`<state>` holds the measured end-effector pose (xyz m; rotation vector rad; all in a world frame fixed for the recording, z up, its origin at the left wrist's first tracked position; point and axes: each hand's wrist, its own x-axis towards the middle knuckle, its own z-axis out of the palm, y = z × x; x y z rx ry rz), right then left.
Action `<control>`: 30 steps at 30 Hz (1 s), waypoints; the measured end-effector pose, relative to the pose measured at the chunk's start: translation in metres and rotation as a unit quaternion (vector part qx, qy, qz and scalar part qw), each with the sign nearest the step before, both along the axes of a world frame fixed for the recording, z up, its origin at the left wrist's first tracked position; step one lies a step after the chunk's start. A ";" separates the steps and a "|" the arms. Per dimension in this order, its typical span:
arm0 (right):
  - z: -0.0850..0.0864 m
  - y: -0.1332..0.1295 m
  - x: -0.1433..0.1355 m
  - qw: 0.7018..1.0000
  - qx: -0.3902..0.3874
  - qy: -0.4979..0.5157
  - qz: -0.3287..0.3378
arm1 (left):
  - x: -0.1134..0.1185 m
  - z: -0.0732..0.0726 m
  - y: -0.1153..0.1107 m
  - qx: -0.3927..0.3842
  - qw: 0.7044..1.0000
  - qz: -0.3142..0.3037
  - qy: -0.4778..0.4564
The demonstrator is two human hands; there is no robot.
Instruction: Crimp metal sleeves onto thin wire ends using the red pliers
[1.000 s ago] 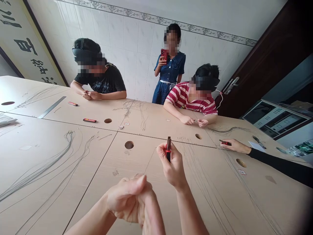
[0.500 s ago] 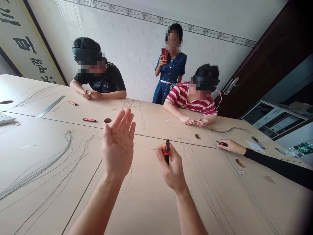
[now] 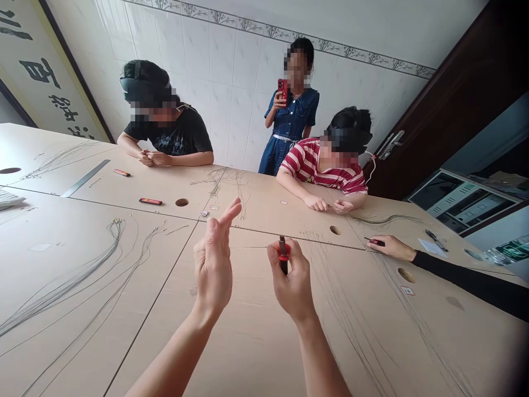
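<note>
My right hand is closed around a small red-and-black hand tool, its dark metal end pointing up. Its exact kind is hard to tell edge-on. From the thumb and fingers of that hand a thin wire runs left towards my left hand. Fingers stretched out, my left hand is raised over the table and turned edge-on. Whether the wire touches it or passes behind it, I cannot tell.
Bundles of thin wires lie on the table left and right. Beyond are a steel ruler and a red-and-black case. Two people sit opposite; another stands holding a phone. At right, a co-worker's hand holds a similar tool.
My left hand has turned from palm-facing to edge-on and shifted right, closer to my right hand. My right hand has moved slightly right, still gripping the tool.
</note>
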<state>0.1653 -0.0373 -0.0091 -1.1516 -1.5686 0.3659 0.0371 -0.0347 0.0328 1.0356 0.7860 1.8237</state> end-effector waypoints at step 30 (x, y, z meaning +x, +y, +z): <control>-0.001 -0.002 -0.007 0.996 -0.018 0.070 0.046 | 0.004 -0.009 0.006 -0.159 0.957 -0.167 0.174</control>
